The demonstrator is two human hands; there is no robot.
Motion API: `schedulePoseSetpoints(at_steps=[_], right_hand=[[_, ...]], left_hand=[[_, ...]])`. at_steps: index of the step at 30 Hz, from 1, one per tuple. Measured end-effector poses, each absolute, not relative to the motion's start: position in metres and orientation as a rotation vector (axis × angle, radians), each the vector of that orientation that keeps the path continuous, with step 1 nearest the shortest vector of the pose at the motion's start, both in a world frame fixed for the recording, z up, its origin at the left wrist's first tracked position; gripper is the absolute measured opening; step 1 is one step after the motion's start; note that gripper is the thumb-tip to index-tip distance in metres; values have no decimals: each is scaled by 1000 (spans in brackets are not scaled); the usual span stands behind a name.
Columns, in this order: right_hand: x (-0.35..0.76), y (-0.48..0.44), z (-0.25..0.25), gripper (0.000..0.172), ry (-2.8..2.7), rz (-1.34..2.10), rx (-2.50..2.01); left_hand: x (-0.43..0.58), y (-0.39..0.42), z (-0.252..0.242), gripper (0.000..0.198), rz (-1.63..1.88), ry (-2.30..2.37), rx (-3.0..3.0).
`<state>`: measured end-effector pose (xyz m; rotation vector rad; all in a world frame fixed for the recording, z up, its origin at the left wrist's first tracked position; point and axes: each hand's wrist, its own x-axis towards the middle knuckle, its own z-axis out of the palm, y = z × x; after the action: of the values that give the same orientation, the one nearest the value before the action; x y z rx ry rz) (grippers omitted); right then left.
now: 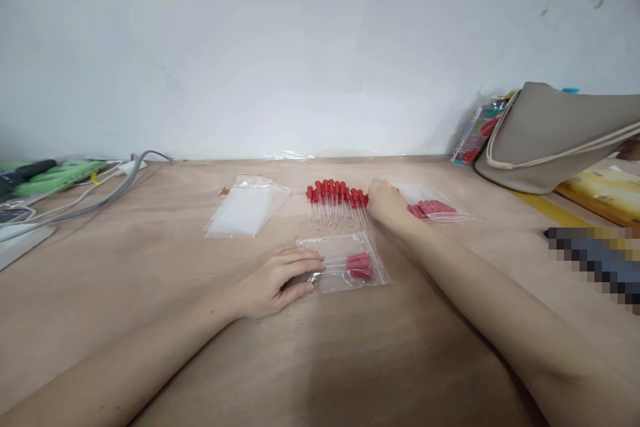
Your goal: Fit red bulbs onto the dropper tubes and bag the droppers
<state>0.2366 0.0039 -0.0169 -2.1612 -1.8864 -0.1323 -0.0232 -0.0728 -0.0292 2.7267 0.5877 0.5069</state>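
A clear plastic bag [333, 280] lies flat at the centre, with several red-ended thin clear pieces inside. My left hand [285, 280] rests on its left edge, fingers and thumb around the bag's opening. Beyond the bag stretches a row of red-capped droppers [333, 195], their thin tips toward me. My right hand [385, 200] is at the row's right end, fingers curled in; what they hold, if anything, is hidden. Just right of it is another clear bag [435, 207] with red pieces inside.
A stack of plastic bags [243, 208] lies left of the droppers. Cables [115, 190] and a green object [63, 177] are at the far left. At the right are a grey bag [560, 133], a colourful package [477, 133] and a yellow packet [605, 193]. A wall stands behind.
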Motion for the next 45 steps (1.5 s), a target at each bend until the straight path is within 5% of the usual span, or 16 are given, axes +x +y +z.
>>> schedulePoseSetpoints(at_steps=[7,13,19,27,36,45], right_hand=[[254,-3,2,18,-1830,47,-1980],[276,-43,4,19,-1384,653,-1438],[280,-66,-29,46,-1016,847,-1302],[265,-71,-45,31,-867,1056,-1202],[252,-92,-45,34,-987,1314,-1126],[252,-87,-46,32,-1441,1272,-1408]], left_hand=[[-24,-73,-29,35,473,596,2718],[-24,-73,-27,36,435,601,2706],[-24,-72,-28,36,439,610,2700],[-24,-72,-27,36,430,600,2696],[-27,-72,-32,55,445,715,2700],[-25,-73,-28,53,407,747,2689]])
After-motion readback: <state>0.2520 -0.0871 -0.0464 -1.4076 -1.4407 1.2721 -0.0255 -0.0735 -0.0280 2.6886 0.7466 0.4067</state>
